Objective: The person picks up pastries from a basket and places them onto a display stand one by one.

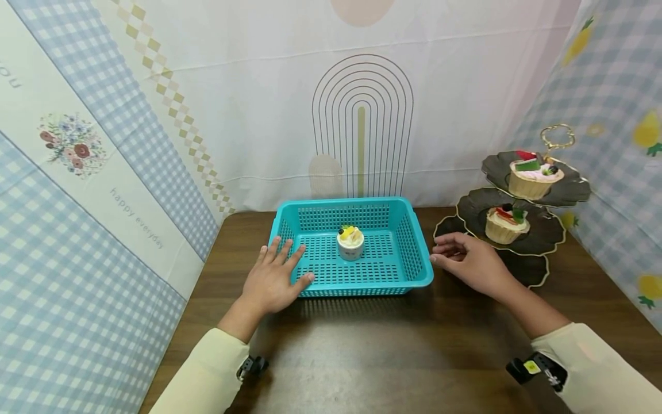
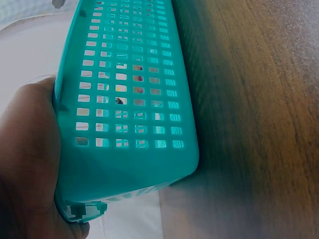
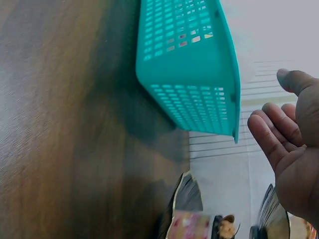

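A turquoise plastic basket [image 1: 424,275] with perforated walls stands on the brown table. Inside it, a small paper cup dessert [image 1: 350,246] with cream and yellow fruit sits upright near the middle. My left hand [image 1: 273,280] lies over the basket's left front corner with its fingers spread; the left wrist view shows this hand [image 2: 30,149] touching the rim. Just beyond the right rim hovers my right hand [image 1: 473,263], its fingers loosely bent. In the right wrist view that hand [image 3: 299,144] holds nothing and is apart from the basket [image 3: 189,69].
To the right stands a dark tiered stand [image 1: 538,230] with gold edges and a ring handle. An upper cupcake [image 1: 532,185] and a lower cupcake [image 1: 504,232], both fruit-topped, sit on separate tiers. A patterned cloth [image 1: 269,115] hangs behind the table [image 1: 351,356].
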Action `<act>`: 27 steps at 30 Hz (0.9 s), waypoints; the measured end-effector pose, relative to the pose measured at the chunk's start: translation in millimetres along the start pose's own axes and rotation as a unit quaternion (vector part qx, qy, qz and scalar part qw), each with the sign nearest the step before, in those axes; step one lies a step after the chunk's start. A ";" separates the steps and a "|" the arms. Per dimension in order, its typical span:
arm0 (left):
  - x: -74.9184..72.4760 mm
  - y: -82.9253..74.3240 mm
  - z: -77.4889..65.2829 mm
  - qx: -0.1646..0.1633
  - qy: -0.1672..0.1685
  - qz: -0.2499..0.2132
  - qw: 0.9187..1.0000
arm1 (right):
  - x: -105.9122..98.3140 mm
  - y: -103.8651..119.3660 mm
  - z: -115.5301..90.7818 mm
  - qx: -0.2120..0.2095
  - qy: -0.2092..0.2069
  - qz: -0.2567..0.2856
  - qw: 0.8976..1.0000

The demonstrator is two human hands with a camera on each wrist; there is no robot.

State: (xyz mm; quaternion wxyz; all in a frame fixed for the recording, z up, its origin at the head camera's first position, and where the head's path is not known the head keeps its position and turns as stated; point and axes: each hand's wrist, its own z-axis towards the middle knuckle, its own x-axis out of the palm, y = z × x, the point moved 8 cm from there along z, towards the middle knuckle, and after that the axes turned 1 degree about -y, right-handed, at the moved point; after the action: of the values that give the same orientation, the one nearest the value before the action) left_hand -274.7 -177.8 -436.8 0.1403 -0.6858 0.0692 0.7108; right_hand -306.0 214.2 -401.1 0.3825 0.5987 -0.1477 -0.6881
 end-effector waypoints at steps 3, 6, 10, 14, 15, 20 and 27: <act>0.3 -0.2 -0.1 0.000 0.001 0.000 1.000 | 5.6 6.2 7.9 -0.004 0.017 0.017 1.000; 0.2 -0.3 -0.1 0.000 0.002 -0.001 1.000 | 11.0 10.4 16.0 -0.006 0.035 0.024 0.999; 0.1 -0.1 0.0 0.000 0.002 -0.002 1.000 | 17.6 18.1 24.6 -0.010 0.059 0.019 0.998; -0.2 0.3 0.0 0.000 -0.003 0.000 1.000 | 26.7 25.2 31.1 -0.006 0.079 0.016 0.997; -0.4 0.4 -0.1 0.000 -0.004 0.000 1.000 | 29.8 25.9 33.1 -0.004 0.084 0.014 0.996; -0.1 1.0 0.4 0.000 -0.007 0.007 1.000 | 44.1 30.8 44.4 0.002 0.102 0.006 0.995; 1.1 1.7 0.9 0.000 -0.005 0.008 1.000 | 63.0 37.7 58.7 0.008 0.112 -0.004 0.994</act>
State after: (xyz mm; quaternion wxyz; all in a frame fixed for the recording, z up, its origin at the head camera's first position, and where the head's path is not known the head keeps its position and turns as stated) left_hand -276.1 -179.0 -437.9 0.1355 -0.6818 0.0740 0.7151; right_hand -347.2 130.0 -406.9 0.3888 0.6760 -0.1071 -0.6168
